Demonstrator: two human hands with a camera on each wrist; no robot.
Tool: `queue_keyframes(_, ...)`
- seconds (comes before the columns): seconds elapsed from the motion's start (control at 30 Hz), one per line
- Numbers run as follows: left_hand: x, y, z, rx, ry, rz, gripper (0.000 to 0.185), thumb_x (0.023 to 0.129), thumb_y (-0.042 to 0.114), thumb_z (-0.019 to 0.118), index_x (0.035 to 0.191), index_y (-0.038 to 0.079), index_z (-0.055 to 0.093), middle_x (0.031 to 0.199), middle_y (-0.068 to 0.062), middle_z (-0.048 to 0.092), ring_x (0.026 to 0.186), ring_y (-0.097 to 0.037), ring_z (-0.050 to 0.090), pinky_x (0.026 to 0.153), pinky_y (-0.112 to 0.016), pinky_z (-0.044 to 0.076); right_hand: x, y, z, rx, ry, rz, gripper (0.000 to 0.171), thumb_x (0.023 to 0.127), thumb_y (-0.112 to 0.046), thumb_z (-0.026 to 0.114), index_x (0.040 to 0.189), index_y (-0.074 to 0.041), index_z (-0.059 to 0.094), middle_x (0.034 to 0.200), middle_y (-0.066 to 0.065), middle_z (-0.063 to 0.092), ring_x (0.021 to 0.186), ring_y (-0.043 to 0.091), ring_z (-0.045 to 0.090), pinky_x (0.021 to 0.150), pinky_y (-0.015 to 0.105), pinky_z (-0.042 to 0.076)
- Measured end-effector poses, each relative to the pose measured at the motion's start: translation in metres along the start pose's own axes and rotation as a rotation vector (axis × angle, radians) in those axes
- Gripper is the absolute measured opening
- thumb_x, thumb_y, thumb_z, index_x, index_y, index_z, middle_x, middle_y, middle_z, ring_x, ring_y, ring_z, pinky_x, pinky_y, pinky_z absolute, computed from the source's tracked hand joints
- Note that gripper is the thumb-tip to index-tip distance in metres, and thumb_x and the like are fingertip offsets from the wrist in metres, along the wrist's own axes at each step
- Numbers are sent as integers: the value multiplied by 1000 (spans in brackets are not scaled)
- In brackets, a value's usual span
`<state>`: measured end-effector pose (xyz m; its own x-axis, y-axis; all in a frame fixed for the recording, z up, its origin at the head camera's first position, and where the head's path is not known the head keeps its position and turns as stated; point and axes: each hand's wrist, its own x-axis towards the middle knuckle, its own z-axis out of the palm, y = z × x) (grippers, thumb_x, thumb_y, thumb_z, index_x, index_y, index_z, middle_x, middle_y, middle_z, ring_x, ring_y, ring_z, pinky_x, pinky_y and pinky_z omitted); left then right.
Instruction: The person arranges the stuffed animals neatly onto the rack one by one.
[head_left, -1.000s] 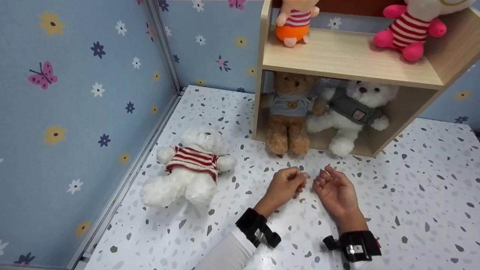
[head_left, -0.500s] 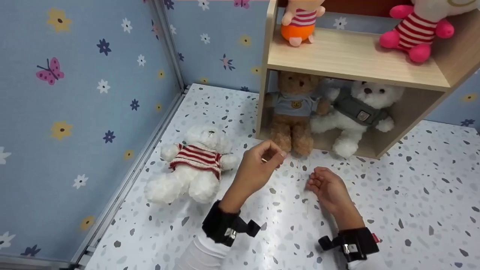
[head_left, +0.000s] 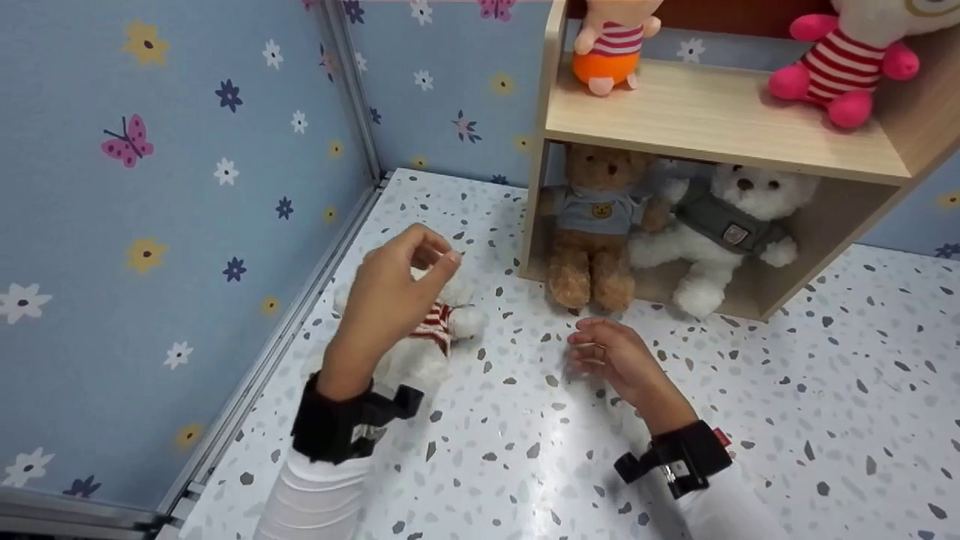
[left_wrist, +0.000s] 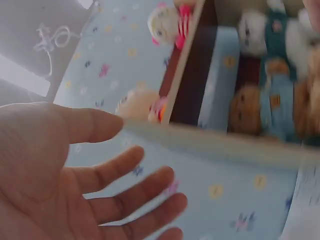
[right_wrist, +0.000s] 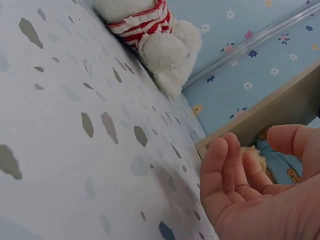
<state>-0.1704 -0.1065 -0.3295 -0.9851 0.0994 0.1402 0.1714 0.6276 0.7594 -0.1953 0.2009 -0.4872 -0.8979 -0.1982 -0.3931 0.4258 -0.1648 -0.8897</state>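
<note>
At frame centre-left, the left hand (head_left: 397, 289) hovers empty, fingers loosely spread, above the striped white bear (head_left: 431, 330), while the right hand (head_left: 611, 356) rests relaxed and empty on the tabletop (head_left: 750, 420).

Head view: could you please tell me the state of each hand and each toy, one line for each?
Left hand: raised above the striped bear, fingers loosely spread, holding nothing.
Right hand: low over the floor, fingers loosely curled, empty.
Striped bear: lying on the floor, partly hidden by the left hand.
Brown bear: sitting upright in the lower shelf.
White bear: leaning beside the brown bear.
Orange doll: standing on the upper shelf.
Pink doll: sitting on the upper shelf.
</note>
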Motion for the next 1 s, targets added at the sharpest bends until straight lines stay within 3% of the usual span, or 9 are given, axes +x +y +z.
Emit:
queue_keyframes(0.17,-4,-27,-35,245,-86,-102,46,95,53,50,126,19,53,125,-7,60,114,-30,56,89,-50,46,6,-11,18,-115,-58,12,38,98,-26,53,127,-1,46,105,8,64,95,26,66,83,35,56)
queue_keyframes(0.33,-11,-59,-61,351,-219,-192,63,94,59,45,139,14,43,134,-18,53,120,-38,52,91,-55,43,10,-16,33,-191,-87,29,37,98,-26,52,126,-3,48,104,9,66,91,26,68,80,35,57)
queue_keyframes(0.47,-12,-90,-69,344,-346,-226,74,94,61,42,147,10,32,141,-25,46,128,-44,45,98,-61,40,13,-12,41,-232,-98,47,34,98,-24,52,125,-3,49,105,11,66,90,26,68,79,36,57)
queue_keyframes(0.6,-13,-117,-71,273,-453,-251,80,95,60,42,153,9,17,148,-30,36,135,-49,36,103,-64,35,18,-9,49,-247,-118,64,38,98,-25,51,128,-1,47,114,17,64,90,27,69,80,37,57)
queue_keyframes(0.77,-14,-139,-72,215,-479,-282,84,94,62,41,154,13,8,148,-30,35,134,-50,36,102,-63,36,25,-8,63,-266,-152,70,42,97,-30,54,128,-3,47,119,21,61,93,29,69,82,39,58)
queue_keyframes(1.0,-11,-164,-67,90,-491,-268,87,96,57,44,155,12,-2,144,-30,38,129,-47,44,101,-59,40,33,-1,83,-301,-168,81,43,93,-39,60,123,-10,47,118,22,63,91,28,70,80,39,58)
